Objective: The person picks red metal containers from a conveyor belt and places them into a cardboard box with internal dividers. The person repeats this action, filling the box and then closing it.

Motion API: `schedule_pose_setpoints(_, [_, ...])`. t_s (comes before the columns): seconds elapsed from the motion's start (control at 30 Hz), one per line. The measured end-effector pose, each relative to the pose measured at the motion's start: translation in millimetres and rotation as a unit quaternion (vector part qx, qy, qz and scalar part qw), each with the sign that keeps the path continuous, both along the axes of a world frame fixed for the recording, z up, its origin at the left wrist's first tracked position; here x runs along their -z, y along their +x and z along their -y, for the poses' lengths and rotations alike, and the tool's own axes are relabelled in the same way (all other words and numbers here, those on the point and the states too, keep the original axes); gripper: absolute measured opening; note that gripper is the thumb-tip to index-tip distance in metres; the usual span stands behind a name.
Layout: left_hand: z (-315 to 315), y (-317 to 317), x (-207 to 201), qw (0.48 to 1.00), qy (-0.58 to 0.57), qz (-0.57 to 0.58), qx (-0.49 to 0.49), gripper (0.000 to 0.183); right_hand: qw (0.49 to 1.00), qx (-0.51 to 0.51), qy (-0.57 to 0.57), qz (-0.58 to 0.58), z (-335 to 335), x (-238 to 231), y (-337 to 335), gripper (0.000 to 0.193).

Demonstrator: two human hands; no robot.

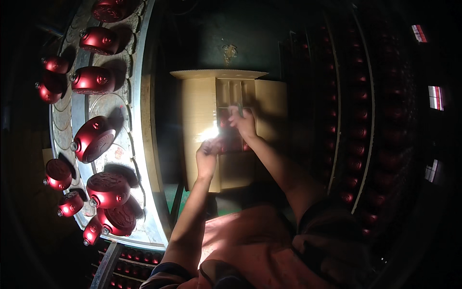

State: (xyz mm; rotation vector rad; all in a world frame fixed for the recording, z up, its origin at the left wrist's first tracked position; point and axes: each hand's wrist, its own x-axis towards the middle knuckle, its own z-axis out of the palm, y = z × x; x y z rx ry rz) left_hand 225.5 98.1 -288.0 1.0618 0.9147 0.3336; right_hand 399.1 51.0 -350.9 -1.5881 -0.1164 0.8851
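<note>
An open cardboard box [198,103] stands in front of me, its flaps spread. Cardboard dividers [235,91] split its inside into compartments, and dark red pieces [231,140] show in the nearer ones. Over the right part of the opening is my right hand [244,124], its fingers curled and a small dark greenish thing by them, too blurred to name. My left hand [210,147] is at the left side of the opening, low and close to the red pieces. Motion and glare smear its fingers, so what it touches is hidden.
To my left runs a metal-edged conveyor [143,96] carrying several squat, round red bottles [93,80] with shiny knobs, some tipped over. Dark racks [337,120] with rows of similar red bottles [357,132] stand on the right. More rows sit at lower left.
</note>
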Motion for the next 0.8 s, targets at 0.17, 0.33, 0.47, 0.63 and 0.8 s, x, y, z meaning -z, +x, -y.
schedule_pose_setpoints(0.17, [82.2,4.0,228.7,0.968,-0.076,-0.189,0.148,0.026,0.993,0.065,-0.094,0.034,187.3,166.2,-65.0,0.024])
schedule_pose_setpoints(0.33, [73.5,11.1,240.0,0.925,0.009,-0.378,-0.036,0.031,0.973,0.048,-0.184,-0.128,238.7,207.0,-70.8,0.026])
schedule_pose_setpoints(0.47, [28.3,-49.1,168.6,0.94,0.216,-0.165,-0.205,0.049,0.981,0.05,-0.116,-0.149,215.6,196.2,-62.1,0.024])
schedule_pose_setpoints(0.63, [-122.0,-138.9,196.4,0.959,-0.021,0.167,-0.229,0.047,0.994,0.008,-0.096,-0.057,147.2,195.1,-15.0,0.025])
schedule_pose_setpoints(0.8, [-152.2,-102.8,266.1,0.977,0.172,-0.094,0.08,0.046,0.945,-0.016,-0.185,0.269,113.6,213.3,18.4,0.03])
